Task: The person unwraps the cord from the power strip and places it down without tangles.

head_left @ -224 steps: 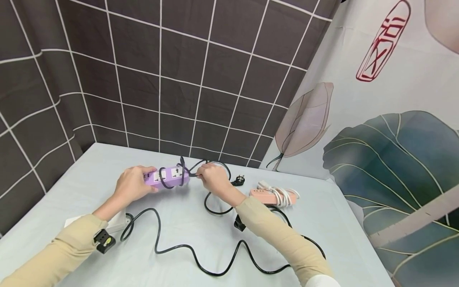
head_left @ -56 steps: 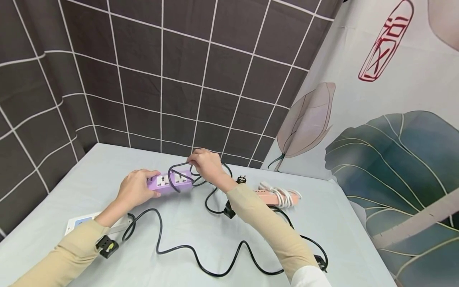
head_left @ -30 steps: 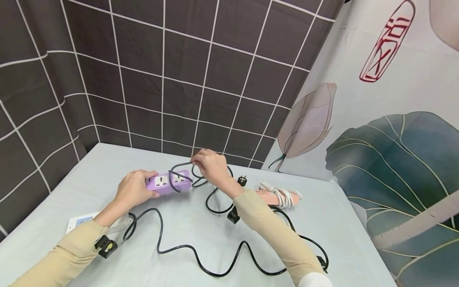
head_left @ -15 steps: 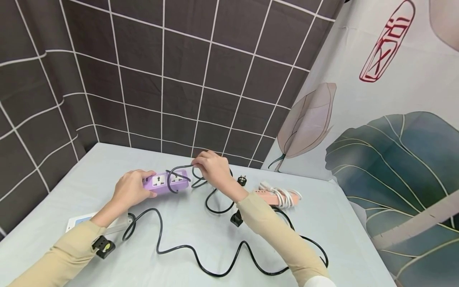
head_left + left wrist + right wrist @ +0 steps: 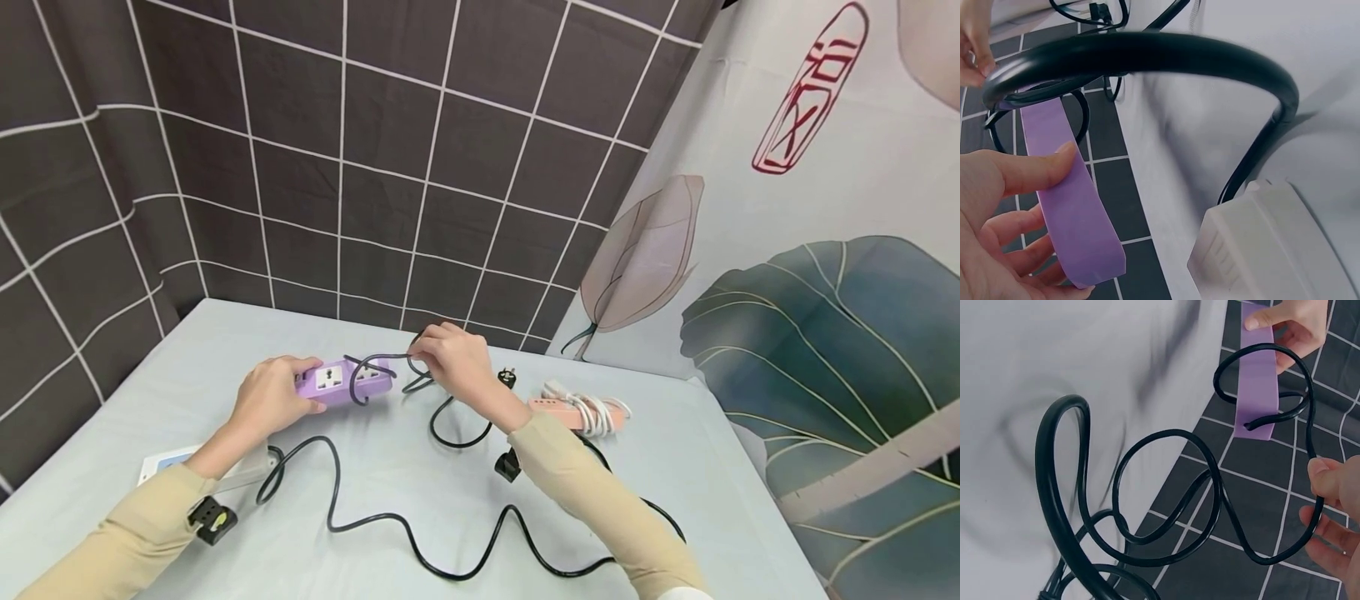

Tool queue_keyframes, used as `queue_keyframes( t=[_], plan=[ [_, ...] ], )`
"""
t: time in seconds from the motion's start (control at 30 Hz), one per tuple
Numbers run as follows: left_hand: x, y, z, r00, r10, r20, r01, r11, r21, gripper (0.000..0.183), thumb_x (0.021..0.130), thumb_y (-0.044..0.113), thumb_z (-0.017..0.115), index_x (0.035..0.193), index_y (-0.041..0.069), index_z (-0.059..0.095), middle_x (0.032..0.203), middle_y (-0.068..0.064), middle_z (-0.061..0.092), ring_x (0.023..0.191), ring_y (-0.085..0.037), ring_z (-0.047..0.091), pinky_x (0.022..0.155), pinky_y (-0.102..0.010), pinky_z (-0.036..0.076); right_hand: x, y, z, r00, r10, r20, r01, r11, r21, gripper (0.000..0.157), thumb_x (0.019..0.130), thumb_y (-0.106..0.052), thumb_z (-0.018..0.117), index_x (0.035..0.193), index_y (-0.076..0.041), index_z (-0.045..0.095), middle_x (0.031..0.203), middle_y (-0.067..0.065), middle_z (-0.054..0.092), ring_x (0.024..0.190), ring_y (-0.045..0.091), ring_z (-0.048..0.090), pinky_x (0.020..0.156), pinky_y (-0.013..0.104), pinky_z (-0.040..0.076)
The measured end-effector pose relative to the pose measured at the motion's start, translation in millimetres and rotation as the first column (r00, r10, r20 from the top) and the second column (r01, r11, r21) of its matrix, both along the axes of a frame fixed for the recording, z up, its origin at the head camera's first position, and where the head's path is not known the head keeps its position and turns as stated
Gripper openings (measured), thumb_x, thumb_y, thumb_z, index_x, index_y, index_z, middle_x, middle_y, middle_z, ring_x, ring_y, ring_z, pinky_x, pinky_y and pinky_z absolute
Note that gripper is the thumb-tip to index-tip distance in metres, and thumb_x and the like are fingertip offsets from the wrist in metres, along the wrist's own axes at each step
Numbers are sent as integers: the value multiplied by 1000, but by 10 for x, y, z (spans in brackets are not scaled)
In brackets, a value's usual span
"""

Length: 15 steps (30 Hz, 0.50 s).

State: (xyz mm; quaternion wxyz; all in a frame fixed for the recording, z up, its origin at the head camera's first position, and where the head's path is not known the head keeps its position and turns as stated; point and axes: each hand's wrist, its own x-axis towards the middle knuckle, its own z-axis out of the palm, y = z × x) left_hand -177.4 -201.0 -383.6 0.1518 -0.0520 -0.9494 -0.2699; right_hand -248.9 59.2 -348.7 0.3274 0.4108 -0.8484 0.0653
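Note:
My left hand (image 5: 272,393) grips the left end of a purple power strip (image 5: 330,378), thumb on one side and fingers on the other in the left wrist view. The strip is held up off the table. A black cord (image 5: 1312,425) leaves its far end and makes a loose loop round the strip near that end. With thumb and fingers, my right hand (image 5: 457,360) pinches this cord to the right of the strip. More loose coils hang below, clearest in the right wrist view. A black plug (image 5: 507,377) lies behind my right forearm.
A peach power strip (image 5: 555,412) wrapped in white cord (image 5: 596,414) lies to the right. A white power strip (image 5: 161,461) sits partly under my left forearm. Its long black cord (image 5: 405,533) snakes along the front. Another black plug (image 5: 508,465) lies beside my right sleeve.
Over the longer span, two turns of cord round the purple strip have become one loose loop. Lately my right hand has moved slightly right and down with the cord, and the strip slightly left.

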Motion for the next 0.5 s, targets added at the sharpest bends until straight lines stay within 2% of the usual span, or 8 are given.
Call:
queue_keyframes(
  t=[0.27, 0.5],
  plan=[
    [13, 10, 6, 1000, -1, -23, 1, 1000, 5, 62, 59, 14, 87, 115, -2, 67, 112, -31, 64, 91, -44, 61, 71, -50, 46, 35, 71, -7, 1000, 14, 10, -14, 1000, 25, 13, 85, -14, 69, 87, -24, 77, 87, -13, 71, 82, 7, 64, 47, 20, 45],
    [15, -44, 5, 1000, 16, -15, -16, 1000, 6, 63, 61, 16, 86, 118, -3, 65, 116, -32, 62, 98, -48, 60, 76, -53, 46, 73, 134, -12, 1000, 24, -20, -23, 1000, 17, 15, 81, -10, 73, 84, -24, 76, 83, -14, 70, 77, 7, 63, 45, 19, 43]
  ],
)
